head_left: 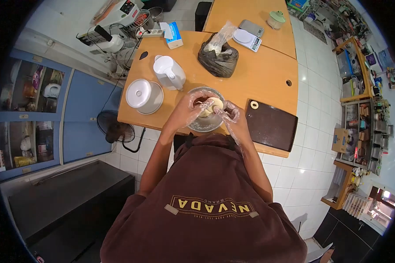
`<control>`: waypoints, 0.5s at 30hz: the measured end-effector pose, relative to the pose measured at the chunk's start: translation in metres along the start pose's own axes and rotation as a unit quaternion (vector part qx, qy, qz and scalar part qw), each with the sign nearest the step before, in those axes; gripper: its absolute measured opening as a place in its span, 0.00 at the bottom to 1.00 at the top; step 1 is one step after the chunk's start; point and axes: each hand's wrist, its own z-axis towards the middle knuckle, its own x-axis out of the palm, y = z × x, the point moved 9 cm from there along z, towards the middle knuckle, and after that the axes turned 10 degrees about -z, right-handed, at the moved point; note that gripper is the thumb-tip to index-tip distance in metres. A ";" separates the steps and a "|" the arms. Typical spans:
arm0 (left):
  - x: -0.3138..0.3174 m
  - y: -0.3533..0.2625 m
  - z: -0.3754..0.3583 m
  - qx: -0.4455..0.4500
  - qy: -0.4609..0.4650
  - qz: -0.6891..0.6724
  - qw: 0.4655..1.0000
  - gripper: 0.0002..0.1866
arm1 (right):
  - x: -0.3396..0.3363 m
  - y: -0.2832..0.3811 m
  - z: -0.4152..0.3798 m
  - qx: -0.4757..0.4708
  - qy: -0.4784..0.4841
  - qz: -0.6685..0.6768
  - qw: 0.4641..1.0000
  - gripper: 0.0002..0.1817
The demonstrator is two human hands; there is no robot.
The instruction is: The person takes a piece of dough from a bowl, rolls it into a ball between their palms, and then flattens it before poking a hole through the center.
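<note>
Over the metal bowl [201,125] at the near edge of the table [263,74], both hands, in thin clear plastic gloves, close their fingertips on a pale dough piece [216,103]. The left hand [189,112] grips it from the nine o'clock side, the right hand [233,117] from the three o'clock side. The fingers hide much of the dough, so its long axis cannot be told.

From the dough, the dark baking tray [272,127] lies toward four o'clock, just beside the bowl, and the right hand is clearly the nearer to it. A dough ring [254,108] lies flat in the tray's far left corner, at about three o'clock from the held piece.

Around the bowl, the black plastic bag [219,65] sits at twelve o'clock, the white pitcher [170,74] between ten and eleven, and the white lidded container [139,93] between nine and ten.
</note>
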 end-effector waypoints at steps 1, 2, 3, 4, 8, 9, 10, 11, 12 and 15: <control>0.001 -0.002 0.000 0.005 0.015 0.017 1.000 0.13 | 0.001 0.002 -0.001 0.006 -0.008 0.007 1.000 0.10; 0.003 -0.005 0.001 0.010 0.031 0.033 0.999 0.13 | 0.001 0.002 -0.001 0.013 -0.015 0.014 1.000 0.08; 0.005 -0.006 0.001 0.015 0.046 0.050 0.998 0.14 | 0.001 0.002 -0.001 0.010 -0.020 0.016 1.000 0.08; 0.004 -0.004 0.001 0.008 0.034 0.027 0.999 0.14 | 0.001 0.001 -0.001 0.007 -0.024 0.018 1.000 0.08; 0.013 0.004 -0.004 0.014 -0.007 -0.098 0.995 0.17 | -0.005 -0.007 0.001 -0.015 -0.079 0.056 0.995 0.08; 0.014 0.003 -0.005 0.024 -0.015 -0.137 0.990 0.18 | -0.006 -0.010 0.000 -0.001 -0.080 0.052 0.995 0.08; 0.010 0.009 -0.004 0.027 -0.025 -0.132 0.991 0.18 | -0.007 -0.006 0.000 0.012 -0.082 0.049 0.995 0.08; 0.007 0.019 -0.004 0.030 -0.036 -0.127 0.991 0.19 | -0.008 -0.005 -0.001 0.025 -0.083 0.045 0.995 0.08; 0.003 0.026 -0.003 0.033 -0.047 -0.123 0.991 0.19 | -0.008 -0.006 0.000 0.021 -0.076 0.032 0.996 0.10; -0.001 0.024 -0.003 0.041 -0.068 -0.061 0.995 0.18 | -0.006 -0.009 0.000 0.013 -0.051 0.005 0.999 0.12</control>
